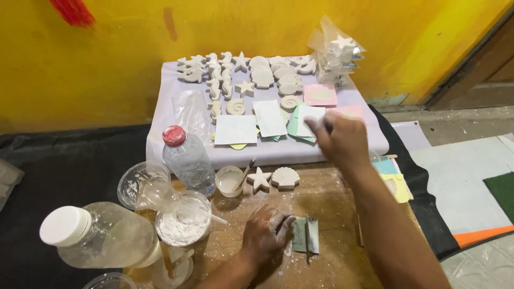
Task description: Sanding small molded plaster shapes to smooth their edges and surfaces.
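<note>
My right hand (342,140) reaches forward over the raised white-covered board (267,152), its fingertips on a pale card (309,120) among several square cards. My left hand (265,231) rests flat on the wooden board (326,203), fingers spread, dusted with white powder, touching a small greenish folded sheet (306,234). Just ahead of it lie a plaster starfish (259,178) and a plaster scallop shell (285,177). Rows of white plaster sea shapes (251,75) fill the back of the covered board.
A red-capped water bottle (186,158), a small cup with a stick (230,180), a clear bowl of white powder (183,219), an empty clear cup (140,183) and a large white-capped jar (101,235) stand at left. A plastic bag of casts (336,51) sits back right. Yellow wall behind.
</note>
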